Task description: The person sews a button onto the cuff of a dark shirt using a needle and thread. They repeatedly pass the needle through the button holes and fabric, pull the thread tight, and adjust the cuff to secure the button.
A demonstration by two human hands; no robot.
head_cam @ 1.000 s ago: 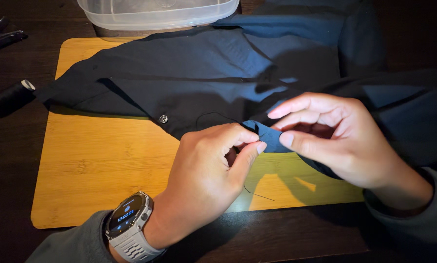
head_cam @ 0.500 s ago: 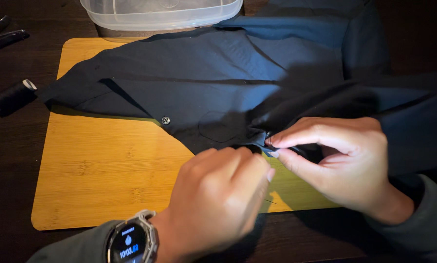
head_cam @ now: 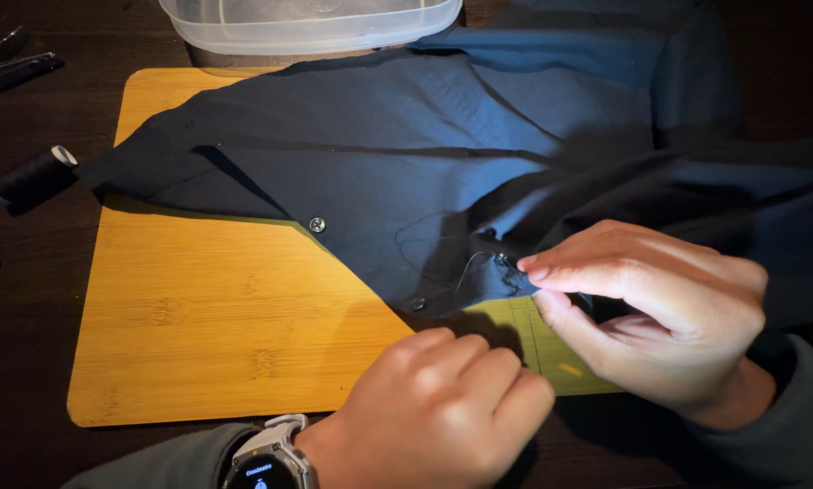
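far left on the dark table: a black spool (head_cam: 28, 176), lying flat, just off the corner of the board (head_cam: 198, 317). a clear tub (head_cam: 307, 23) sits past the board's far edge. the shirt (head_cam: 406, 154) is spread across the board and off its right side; one button (head_cam: 317, 224) shows at the shirt's edge, another (head_cam: 417, 303) lower down. your left hand (head_cam: 442, 417), watch (head_cam: 266, 466) on the wrist, is curled into a loose fist near the board's front edge, clear of the cloth; can't tell if it holds anything. loose thread (head_cam: 465, 267) loops on the cloth. your right hand (head_cam: 660, 312) pinches the shirt's edge between thumb and forefinger.
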